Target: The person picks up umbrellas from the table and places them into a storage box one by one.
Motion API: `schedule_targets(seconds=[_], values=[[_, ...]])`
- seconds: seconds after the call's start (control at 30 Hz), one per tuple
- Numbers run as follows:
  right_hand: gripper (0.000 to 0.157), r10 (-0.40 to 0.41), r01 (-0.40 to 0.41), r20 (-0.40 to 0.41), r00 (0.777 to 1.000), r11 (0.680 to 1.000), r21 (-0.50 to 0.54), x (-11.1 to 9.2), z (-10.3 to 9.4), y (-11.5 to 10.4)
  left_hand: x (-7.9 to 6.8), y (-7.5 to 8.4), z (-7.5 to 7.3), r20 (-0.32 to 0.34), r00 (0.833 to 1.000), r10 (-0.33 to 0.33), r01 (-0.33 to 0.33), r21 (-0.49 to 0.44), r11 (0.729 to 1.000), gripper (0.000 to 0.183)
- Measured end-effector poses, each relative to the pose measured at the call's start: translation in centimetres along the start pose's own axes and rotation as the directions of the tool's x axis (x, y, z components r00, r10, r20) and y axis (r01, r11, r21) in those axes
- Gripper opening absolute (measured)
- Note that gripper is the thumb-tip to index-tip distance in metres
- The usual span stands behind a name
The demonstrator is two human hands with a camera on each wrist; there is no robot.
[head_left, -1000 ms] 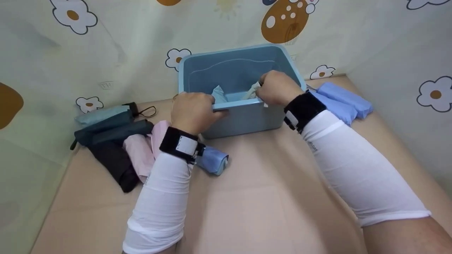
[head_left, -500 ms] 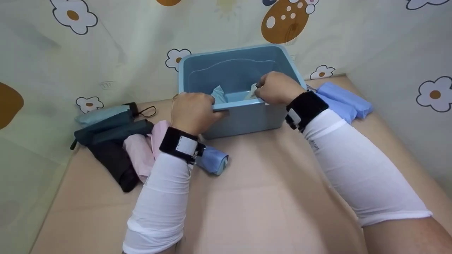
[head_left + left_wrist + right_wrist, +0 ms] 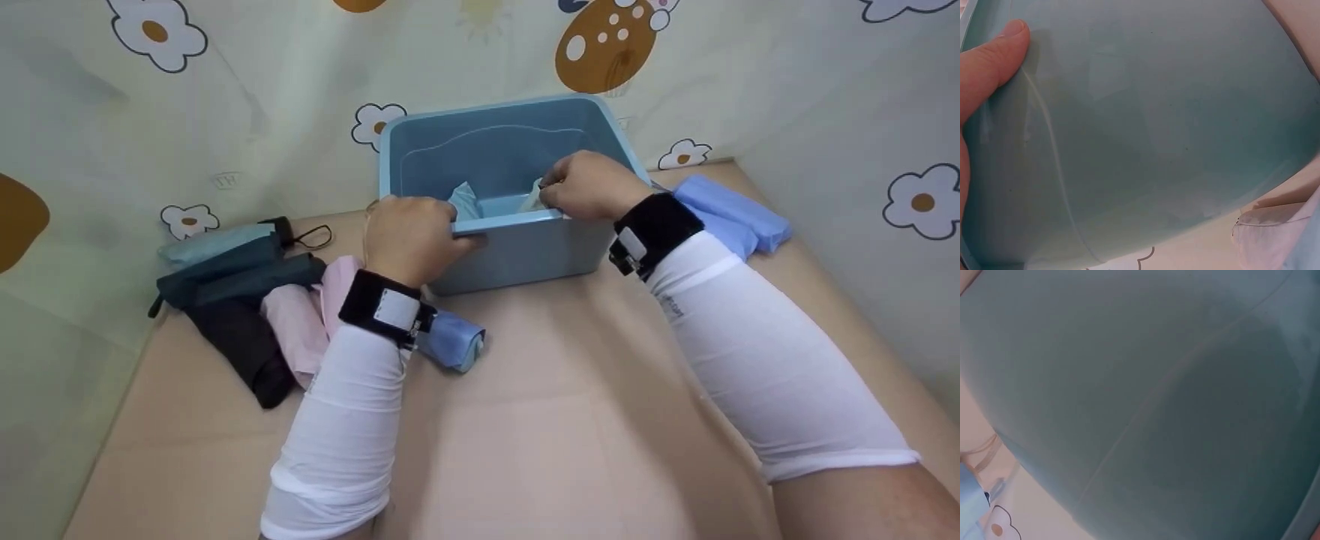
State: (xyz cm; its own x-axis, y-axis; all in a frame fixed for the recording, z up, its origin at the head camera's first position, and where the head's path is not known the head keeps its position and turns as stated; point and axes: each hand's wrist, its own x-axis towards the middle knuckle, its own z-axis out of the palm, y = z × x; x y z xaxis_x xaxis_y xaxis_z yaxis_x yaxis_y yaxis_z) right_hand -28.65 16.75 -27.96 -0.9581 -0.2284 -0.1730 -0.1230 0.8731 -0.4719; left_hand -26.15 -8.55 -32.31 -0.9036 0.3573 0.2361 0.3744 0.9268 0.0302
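A blue plastic storage bin (image 3: 517, 259) stands against the back wall. My left hand (image 3: 409, 236) grips its near rim at the left, with the thumb (image 3: 999, 59) pressed on the outer wall in the left wrist view. At the right of the same rim, my right hand (image 3: 592, 184) reaches over with curled fingers and pinches a pale fabric piece (image 3: 533, 196) inside the bin. Most of that piece is hidden by the hand and the rim. A light blue fabric tip (image 3: 465, 201) pokes up beside my left hand. In the right wrist view the bin wall covers nearly everything.
Left of the bin lie folded umbrellas: pale teal (image 3: 225, 244), dark green (image 3: 225, 274), black (image 3: 244, 352) and pink (image 3: 296, 330). A blue folded umbrella (image 3: 451, 341) lies by my left wrist. Periwinkle folded umbrellas (image 3: 731, 214) lie to the right. Patterned cloth walls (image 3: 285, 67) border the table.
My right hand has shifted slightly and its fingers have moved a little. The bit of pale fabric that lay over the rim is out of sight now. My left hand has stayed put.
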Motion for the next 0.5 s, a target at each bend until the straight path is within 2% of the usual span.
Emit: schedule_targets(seconds=[0.27,0.5], values=[[0.039,-0.005,0.008,-0.076,0.997,0.999,0.049,-0.16,-0.06,0.05,-0.16,-0.02,0.02,-0.043,0.999,0.006,-0.006,-0.007,1.000,0.055],[0.037,0.036,-0.031,-0.088,0.995,0.998,0.058,-0.24,-0.12,-0.04,-0.21,0.08,-0.06,-0.020,1.000,0.001,-0.001,-0.010,1.000,0.056]])
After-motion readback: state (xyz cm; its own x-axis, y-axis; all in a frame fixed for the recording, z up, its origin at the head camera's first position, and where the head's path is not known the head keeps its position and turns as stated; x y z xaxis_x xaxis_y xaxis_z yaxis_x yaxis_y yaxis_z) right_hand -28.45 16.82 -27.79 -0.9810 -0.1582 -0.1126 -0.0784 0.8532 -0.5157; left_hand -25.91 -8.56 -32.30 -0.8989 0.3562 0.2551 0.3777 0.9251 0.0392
